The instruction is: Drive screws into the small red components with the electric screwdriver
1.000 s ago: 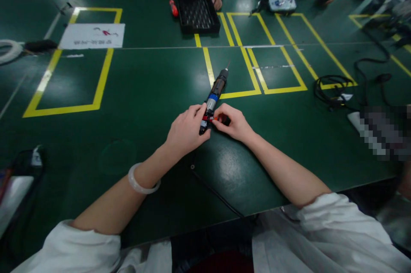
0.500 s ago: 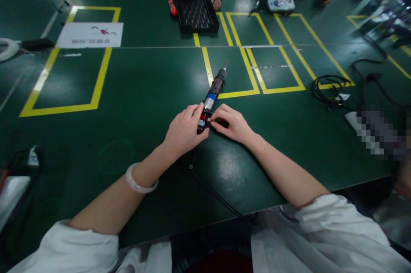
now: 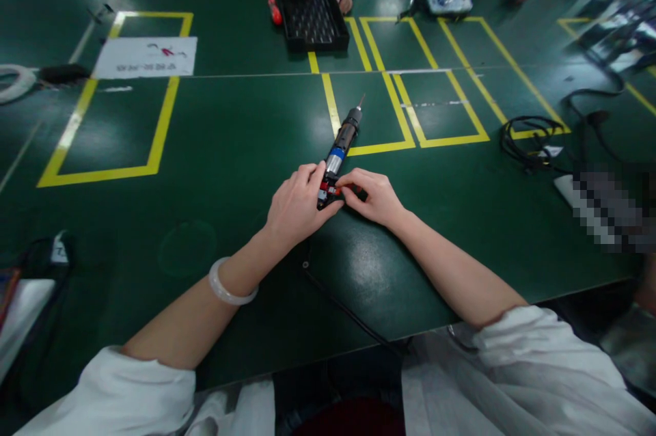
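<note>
A long electric screwdriver lies on the green table, its bit pointing away from me and its black cord running back to the near edge. My left hand grips the rear end of the tool from the left. My right hand pinches a small red part at that same end from the right. A pale bangle circles my left wrist.
Yellow tape rectangles mark the table. A black tray with another person's hands, a red screwdriver and a white sheet lie at the far side. Coiled black cables lie to the right.
Both hands stay on the tool's rear end; my fingers have shifted slightly around the red part. The tool has barely moved.
</note>
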Demonstrator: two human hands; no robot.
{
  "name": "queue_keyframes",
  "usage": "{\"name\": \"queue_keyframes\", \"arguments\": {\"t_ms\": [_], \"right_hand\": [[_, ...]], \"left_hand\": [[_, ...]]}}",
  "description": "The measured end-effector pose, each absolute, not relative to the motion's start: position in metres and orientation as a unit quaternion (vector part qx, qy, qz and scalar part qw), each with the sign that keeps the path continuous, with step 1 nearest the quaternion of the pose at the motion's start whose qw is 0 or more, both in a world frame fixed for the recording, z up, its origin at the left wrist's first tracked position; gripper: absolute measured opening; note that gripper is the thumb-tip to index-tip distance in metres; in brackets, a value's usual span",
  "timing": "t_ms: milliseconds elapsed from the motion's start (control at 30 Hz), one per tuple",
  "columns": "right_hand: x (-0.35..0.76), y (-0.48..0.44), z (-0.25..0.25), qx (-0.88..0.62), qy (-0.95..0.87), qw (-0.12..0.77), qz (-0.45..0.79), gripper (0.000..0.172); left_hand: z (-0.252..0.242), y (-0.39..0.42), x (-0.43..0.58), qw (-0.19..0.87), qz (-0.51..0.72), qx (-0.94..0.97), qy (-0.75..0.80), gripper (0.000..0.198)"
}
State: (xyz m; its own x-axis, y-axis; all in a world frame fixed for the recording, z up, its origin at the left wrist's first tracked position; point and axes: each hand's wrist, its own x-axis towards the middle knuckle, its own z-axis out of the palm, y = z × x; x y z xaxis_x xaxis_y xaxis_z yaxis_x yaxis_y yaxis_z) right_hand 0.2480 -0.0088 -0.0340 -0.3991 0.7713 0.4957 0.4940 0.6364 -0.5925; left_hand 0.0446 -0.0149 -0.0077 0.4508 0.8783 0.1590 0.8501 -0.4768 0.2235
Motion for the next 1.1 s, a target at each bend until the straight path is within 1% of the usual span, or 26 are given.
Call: {"name": "queue_keyframes", "arguments": {"t_ms": [200,533,667,867,967,1100], "right_hand": [[0.247,-0.011,-0.029,-0.381,-0.816,0.385,0.201,0.014],[0.247,-0.011,-0.029,-0.393,-0.803,0.366,0.257,0.013],[0.248,-0.01,-0.029,-0.397,-0.796,0.364,0.276,0.012],[0.25,-0.008,-0.03,-0.402,-0.787,0.365,0.293,0.012],[0.25,-0.006,-0.031,-0.405,-0.778,0.371,0.303,0.012],[0.252,-0.005,-0.032,-0.421,-0.755,0.383,0.327,0.012]], "left_hand": [[-0.007,-0.015,0.047,0.038,0.109,0.84,0.53,0.07],[-0.004,-0.01,0.04,0.069,0.117,0.843,0.521,0.068],[-0.005,-0.003,0.028,0.073,0.103,0.838,0.531,0.071],[-0.008,0.024,-0.01,0.071,0.09,0.81,0.575,0.074],[-0.003,0.042,-0.038,0.073,0.062,0.778,0.621,0.075],[0.001,0.061,-0.088,0.055,0.04,0.729,0.681,0.071]]}}
